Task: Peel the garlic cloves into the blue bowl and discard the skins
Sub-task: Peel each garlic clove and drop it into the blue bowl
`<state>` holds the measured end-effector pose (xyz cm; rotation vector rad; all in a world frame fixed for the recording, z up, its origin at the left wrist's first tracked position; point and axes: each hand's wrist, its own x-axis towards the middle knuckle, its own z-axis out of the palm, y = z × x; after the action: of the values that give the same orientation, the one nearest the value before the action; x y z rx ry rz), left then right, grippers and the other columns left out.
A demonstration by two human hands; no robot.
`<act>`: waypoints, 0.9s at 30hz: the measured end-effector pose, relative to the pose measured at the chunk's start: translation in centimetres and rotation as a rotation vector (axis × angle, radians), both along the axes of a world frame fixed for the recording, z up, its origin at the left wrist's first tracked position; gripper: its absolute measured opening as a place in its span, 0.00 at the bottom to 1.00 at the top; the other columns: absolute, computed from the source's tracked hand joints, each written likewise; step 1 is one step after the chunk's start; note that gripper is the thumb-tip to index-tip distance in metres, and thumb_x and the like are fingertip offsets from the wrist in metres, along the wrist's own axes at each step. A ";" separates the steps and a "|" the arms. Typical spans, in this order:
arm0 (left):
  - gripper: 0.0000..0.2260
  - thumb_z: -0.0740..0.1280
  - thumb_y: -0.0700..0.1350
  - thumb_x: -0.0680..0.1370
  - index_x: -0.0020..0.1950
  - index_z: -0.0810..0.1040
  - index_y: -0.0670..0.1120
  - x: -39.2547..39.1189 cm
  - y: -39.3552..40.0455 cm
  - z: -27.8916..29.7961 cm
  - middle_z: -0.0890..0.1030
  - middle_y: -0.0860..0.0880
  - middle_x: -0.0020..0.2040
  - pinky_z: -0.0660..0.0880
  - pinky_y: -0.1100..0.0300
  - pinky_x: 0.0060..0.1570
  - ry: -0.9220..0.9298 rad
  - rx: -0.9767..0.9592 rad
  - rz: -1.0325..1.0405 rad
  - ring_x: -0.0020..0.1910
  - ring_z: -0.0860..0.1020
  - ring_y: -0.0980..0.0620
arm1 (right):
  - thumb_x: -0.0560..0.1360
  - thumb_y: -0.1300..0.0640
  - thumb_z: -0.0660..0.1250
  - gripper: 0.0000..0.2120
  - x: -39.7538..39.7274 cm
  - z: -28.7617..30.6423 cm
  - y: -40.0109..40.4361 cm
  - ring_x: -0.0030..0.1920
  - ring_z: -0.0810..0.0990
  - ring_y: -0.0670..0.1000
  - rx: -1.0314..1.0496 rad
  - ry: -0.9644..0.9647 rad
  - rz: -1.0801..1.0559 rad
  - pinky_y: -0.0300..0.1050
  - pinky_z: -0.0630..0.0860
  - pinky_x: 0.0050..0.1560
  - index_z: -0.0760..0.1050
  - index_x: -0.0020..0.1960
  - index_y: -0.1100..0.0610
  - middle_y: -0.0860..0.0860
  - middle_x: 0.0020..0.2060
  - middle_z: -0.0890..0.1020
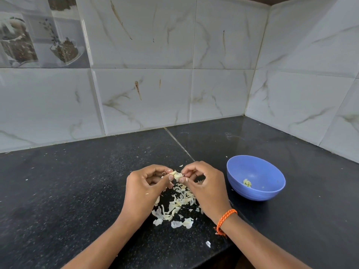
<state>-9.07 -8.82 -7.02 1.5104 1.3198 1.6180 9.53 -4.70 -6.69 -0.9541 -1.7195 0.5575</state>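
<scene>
Left hand: your left hand had its fingers curled, thumb and forefinger pinching the garlic clove from its left side.
Right hand: your right hand pinched the same clove from the right, fingertips meeting those of the left, with the other fingers bent in behind.
Garlic clove: it sat between the two sets of fingertips, held above the counter, with pale skin partly loose around it.
Skins: a scatter of garlic skins lay on the black counter just below your fingers and between your wrists.
Blue bowl: the blue bowl stood to the right of your right fingers, near but not touching, with peeled cloves on its bottom.
Wrist: an orange thread band circled your right wrist.
</scene>
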 end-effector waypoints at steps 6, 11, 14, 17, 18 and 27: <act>0.03 0.79 0.43 0.78 0.51 0.89 0.47 0.0 0.0 0.0 0.89 0.47 0.42 0.86 0.43 0.50 0.007 -0.002 -0.002 0.41 0.89 0.46 | 0.76 0.61 0.78 0.05 0.1 0.8 -0.3 0.41 0.86 0.50 0.017 0.056 0.026 0.41 0.82 0.41 0.87 0.43 0.52 0.44 0.36 0.86; 0.02 0.79 0.43 0.78 0.50 0.89 0.47 0.0 0.0 0.0 0.89 0.47 0.41 0.85 0.47 0.48 0.006 -0.001 0.007 0.40 0.88 0.46 | 0.79 0.64 0.74 0.06 0.1 0.5 0.0 0.43 0.87 0.52 0.018 0.110 0.066 0.49 0.85 0.45 0.88 0.49 0.55 0.45 0.42 0.88; 0.02 0.78 0.42 0.79 0.51 0.88 0.47 0.0 0.1 -0.1 0.89 0.47 0.42 0.85 0.47 0.49 0.008 -0.011 0.004 0.41 0.88 0.47 | 0.79 0.68 0.72 0.11 0.1 0.5 0.1 0.49 0.87 0.50 0.062 0.067 0.088 0.42 0.83 0.48 0.88 0.51 0.54 0.44 0.45 0.87; 0.03 0.78 0.41 0.79 0.51 0.88 0.47 0.0 0.1 -0.1 0.89 0.47 0.41 0.85 0.46 0.49 0.015 -0.017 0.000 0.41 0.88 0.46 | 0.78 0.69 0.72 0.14 0.2 0.4 0.3 0.54 0.85 0.50 0.081 0.031 0.102 0.42 0.82 0.52 0.88 0.51 0.51 0.43 0.49 0.86; 0.03 0.78 0.40 0.78 0.51 0.88 0.47 0.0 0.1 -0.1 0.89 0.47 0.42 0.85 0.46 0.49 0.016 -0.018 -0.002 0.40 0.88 0.46 | 0.77 0.69 0.73 0.15 0.2 0.3 0.3 0.55 0.85 0.51 0.063 0.035 0.104 0.42 0.82 0.53 0.88 0.52 0.50 0.43 0.50 0.85; 0.05 0.79 0.40 0.77 0.50 0.88 0.48 0.3 -0.4 0.3 0.89 0.50 0.42 0.86 0.46 0.48 0.065 0.004 -0.008 0.41 0.89 0.49 | 0.79 0.60 0.76 0.03 -0.5 -0.3 -0.3 0.45 0.87 0.52 -0.156 0.106 0.170 0.51 0.86 0.46 0.87 0.50 0.53 0.47 0.42 0.88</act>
<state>-8.78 -9.18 -6.71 1.5811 1.3438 1.5799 8.98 -4.96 -6.95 -0.8753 -1.6892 0.8493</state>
